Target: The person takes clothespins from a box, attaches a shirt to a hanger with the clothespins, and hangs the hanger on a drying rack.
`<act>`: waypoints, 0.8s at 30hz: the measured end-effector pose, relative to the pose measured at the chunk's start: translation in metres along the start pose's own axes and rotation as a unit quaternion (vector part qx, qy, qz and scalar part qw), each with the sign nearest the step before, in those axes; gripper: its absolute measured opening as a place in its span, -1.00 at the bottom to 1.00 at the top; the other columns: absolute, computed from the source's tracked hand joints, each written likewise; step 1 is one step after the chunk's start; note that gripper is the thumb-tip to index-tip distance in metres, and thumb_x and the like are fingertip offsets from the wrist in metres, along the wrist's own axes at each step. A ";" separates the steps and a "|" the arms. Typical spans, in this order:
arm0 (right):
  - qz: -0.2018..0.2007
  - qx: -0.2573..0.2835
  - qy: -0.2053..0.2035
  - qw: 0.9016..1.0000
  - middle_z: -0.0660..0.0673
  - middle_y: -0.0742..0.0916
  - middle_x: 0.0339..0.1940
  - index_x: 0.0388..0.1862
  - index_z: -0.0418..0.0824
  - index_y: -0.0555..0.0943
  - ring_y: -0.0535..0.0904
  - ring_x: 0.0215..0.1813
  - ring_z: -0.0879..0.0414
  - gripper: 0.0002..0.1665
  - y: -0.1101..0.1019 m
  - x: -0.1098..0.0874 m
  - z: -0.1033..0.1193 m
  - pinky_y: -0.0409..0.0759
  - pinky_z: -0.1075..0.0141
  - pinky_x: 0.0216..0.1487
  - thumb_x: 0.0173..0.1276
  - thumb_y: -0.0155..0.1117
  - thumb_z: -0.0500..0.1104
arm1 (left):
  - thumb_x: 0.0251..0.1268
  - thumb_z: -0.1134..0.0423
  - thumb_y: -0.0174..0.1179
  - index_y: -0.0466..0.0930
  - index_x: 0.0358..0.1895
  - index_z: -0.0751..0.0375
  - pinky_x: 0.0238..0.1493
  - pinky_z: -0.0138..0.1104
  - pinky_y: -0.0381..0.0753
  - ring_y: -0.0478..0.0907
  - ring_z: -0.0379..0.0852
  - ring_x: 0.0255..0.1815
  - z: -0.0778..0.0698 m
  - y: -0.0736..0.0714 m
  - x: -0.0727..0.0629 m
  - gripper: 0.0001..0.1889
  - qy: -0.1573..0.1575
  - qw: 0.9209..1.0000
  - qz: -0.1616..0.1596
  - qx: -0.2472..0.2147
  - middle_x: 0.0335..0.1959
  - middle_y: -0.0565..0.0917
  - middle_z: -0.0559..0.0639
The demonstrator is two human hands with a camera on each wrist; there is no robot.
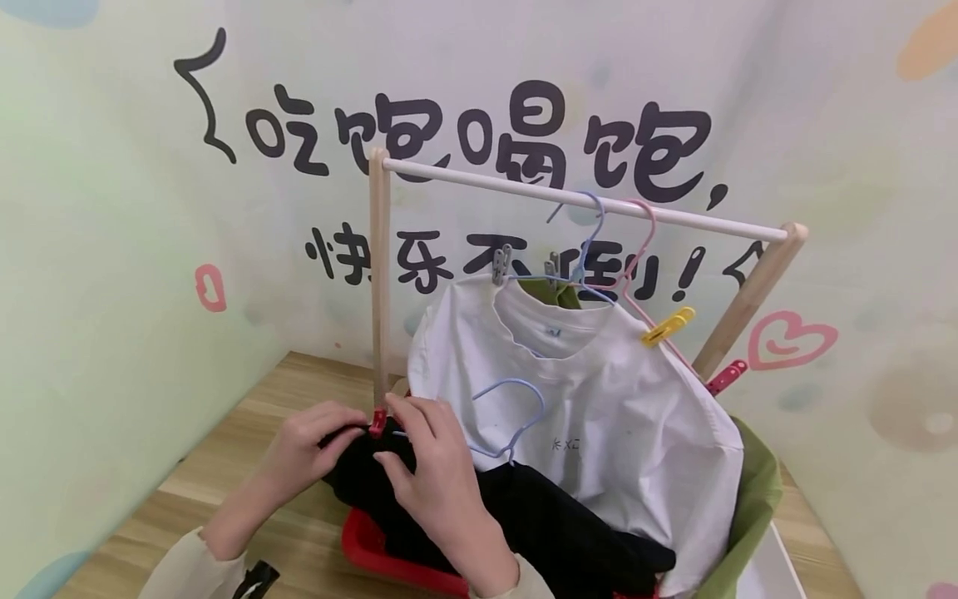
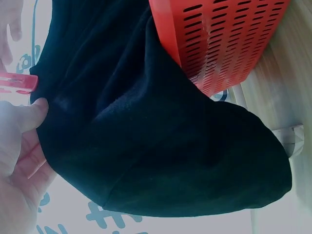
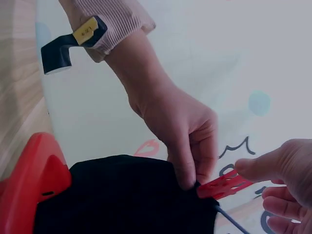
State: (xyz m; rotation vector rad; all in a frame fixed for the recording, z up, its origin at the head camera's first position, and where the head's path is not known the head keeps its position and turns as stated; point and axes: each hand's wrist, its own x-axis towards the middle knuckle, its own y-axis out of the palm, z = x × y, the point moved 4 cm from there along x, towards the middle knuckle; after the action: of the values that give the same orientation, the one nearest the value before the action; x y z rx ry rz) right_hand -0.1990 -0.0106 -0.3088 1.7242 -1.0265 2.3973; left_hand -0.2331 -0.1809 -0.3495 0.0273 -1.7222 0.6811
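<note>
My left hand [image 1: 314, 445] pinches the edge of a black garment [image 2: 146, 122] between thumb and fingers. Right beside those fingertips, a red clothespin [image 3: 226, 185] is clamped on that edge where a blue hanger [image 1: 527, 416] runs along it. My right hand [image 1: 441, 466] is around the pin's other side, thumb and fingers spread apart, the thumb overlapping the pin's end in the right wrist view. The garment drapes over a red basket [image 2: 219, 39].
Behind stands a wooden rack with a white rod [image 1: 479, 179]. From it hang a white shirt [image 1: 599, 416] and a green garment [image 1: 756, 491] on blue and pink hangers, with grey clothespins [image 1: 501, 264], a yellow clothespin [image 1: 669, 326] and a red polka-dot one [image 1: 726, 377].
</note>
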 end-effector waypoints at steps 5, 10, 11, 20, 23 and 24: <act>-0.019 0.031 -0.018 0.999 -0.08 0.63 -0.10 0.05 -0.26 0.54 0.53 -0.06 0.07 -0.34 -0.023 -0.012 -0.001 0.50 0.39 0.00 -0.12 0.50 -0.38 | 0.39 0.10 0.03 0.63 -0.40 0.35 -0.18 -0.58 0.51 0.60 -0.08 -0.44 0.001 0.003 0.003 -0.63 -0.007 1.000 0.005 -0.004 -0.46 0.65 0.05; -0.024 0.068 0.002 0.997 -0.08 0.64 -0.12 0.03 -0.23 0.54 0.53 -0.13 0.11 -0.43 -0.047 -0.030 -0.007 0.48 0.42 -0.04 -0.03 0.47 -0.34 | 0.39 0.09 0.02 0.63 -0.40 0.35 -0.16 -0.58 0.51 0.60 -0.07 -0.44 0.002 0.004 0.003 -0.62 -0.017 1.000 0.012 -0.005 -0.46 0.65 0.06; -0.027 0.073 0.004 0.997 -0.08 0.64 -0.13 0.03 -0.23 0.55 0.53 -0.15 0.11 -0.48 -0.052 -0.034 -0.009 0.48 0.43 -0.05 0.03 0.45 -0.31 | 0.39 0.08 0.02 0.63 -0.41 0.35 -0.15 -0.59 0.50 0.60 -0.07 -0.43 0.002 0.005 0.003 -0.61 -0.021 1.000 0.014 -0.004 -0.46 0.66 0.06; -0.071 0.053 0.003 0.996 -0.13 0.65 -0.21 -0.07 -0.31 0.60 0.51 -0.24 0.12 -0.67 -0.099 -0.072 -0.031 0.47 0.47 -0.14 0.34 0.21 -0.09 | 0.39 0.08 0.03 0.63 -0.40 0.37 -0.09 -0.61 0.47 0.59 -0.08 -0.41 0.000 0.004 0.003 -0.60 -0.029 0.999 0.011 -0.012 -0.46 0.66 0.10; -0.082 0.029 0.008 0.996 -0.12 0.65 -0.26 -0.11 -0.34 0.62 0.51 -0.27 0.13 -0.65 -0.116 -0.084 -0.039 0.46 0.49 -0.19 0.34 0.22 -0.06 | 0.38 0.07 0.03 0.64 -0.39 0.35 -0.10 -0.62 0.47 0.59 -0.12 -0.40 0.000 0.004 0.002 -0.61 -0.032 0.999 0.008 -0.014 -0.46 0.66 0.09; -0.087 0.022 0.005 0.996 -0.13 0.65 -0.28 -0.13 -0.35 0.62 0.51 -0.28 0.13 -0.65 -0.121 -0.088 -0.042 0.46 0.49 -0.21 0.34 0.22 -0.06 | 0.38 0.07 0.04 0.64 -0.39 0.34 -0.11 -0.62 0.48 0.59 -0.14 -0.39 0.001 0.004 0.002 -0.61 -0.030 0.999 0.004 -0.012 -0.45 0.66 0.08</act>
State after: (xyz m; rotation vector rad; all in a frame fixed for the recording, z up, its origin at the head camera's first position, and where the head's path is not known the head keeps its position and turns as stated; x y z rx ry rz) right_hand -0.1546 0.1369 -0.3306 1.7337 -0.7914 2.3350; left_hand -0.2358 -0.1772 -0.3495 0.0234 -1.7879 0.6716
